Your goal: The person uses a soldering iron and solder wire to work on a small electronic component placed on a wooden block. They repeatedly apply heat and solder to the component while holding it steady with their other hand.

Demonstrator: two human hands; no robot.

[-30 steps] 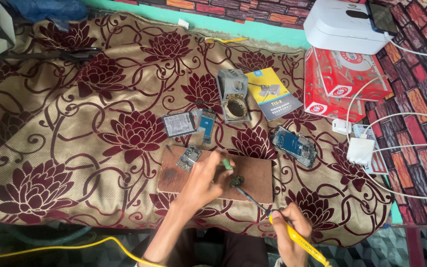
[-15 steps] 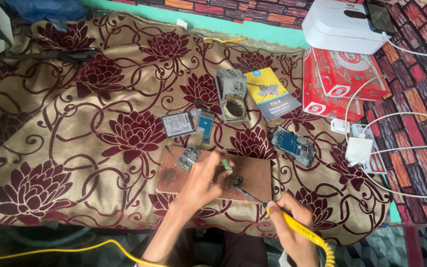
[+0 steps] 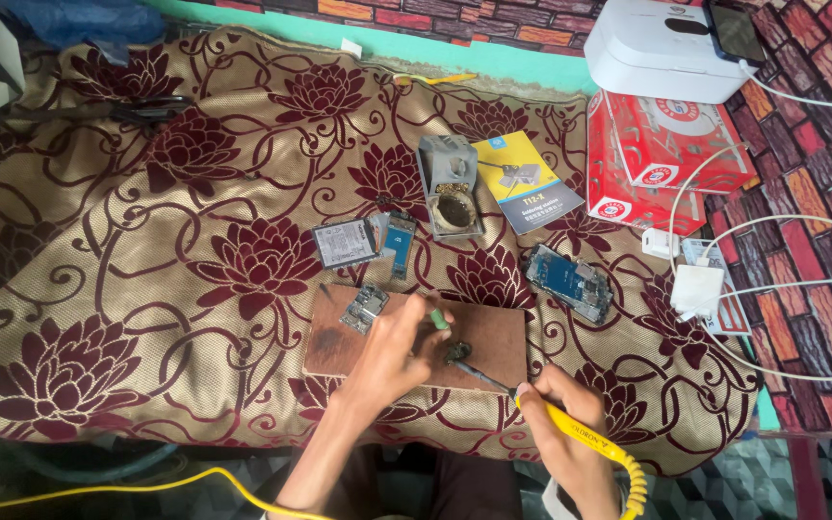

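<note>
the right hand [image 3: 560, 424] grips a yellow soldering iron [image 3: 585, 443] like a pen, tip angled onto a small part [image 3: 456, 352] on the brown wooden board [image 3: 493, 337]. the left hand [image 3: 392, 351] pinches what looks like a small green piece [image 3: 438, 319] beside it, probably steadying the work; a circuit board [image 3: 365, 308] lies at the board's left end, within reach.

I am working at a bed [image 3: 98, 289] covered by a gold cloth [image 3: 175, 183] with dark red flowers. A brown board [image 3: 493, 337] is lying near the bed's near edge, a small circuit board [image 3: 365, 308] resting on its left end. Just beyond it a battery [image 3: 343, 243] and a blue part [image 3: 400, 244] are lying side by side. A grey stand [image 3: 451, 186] and a yellow-blue booklet [image 3: 526, 181] are sitting farther back. An opened phone [image 3: 568, 282] is lying toward the right edge, red boxes [image 3: 657, 159] at the far right corner, scissors [image 3: 137, 112] near the far left corner.
</note>
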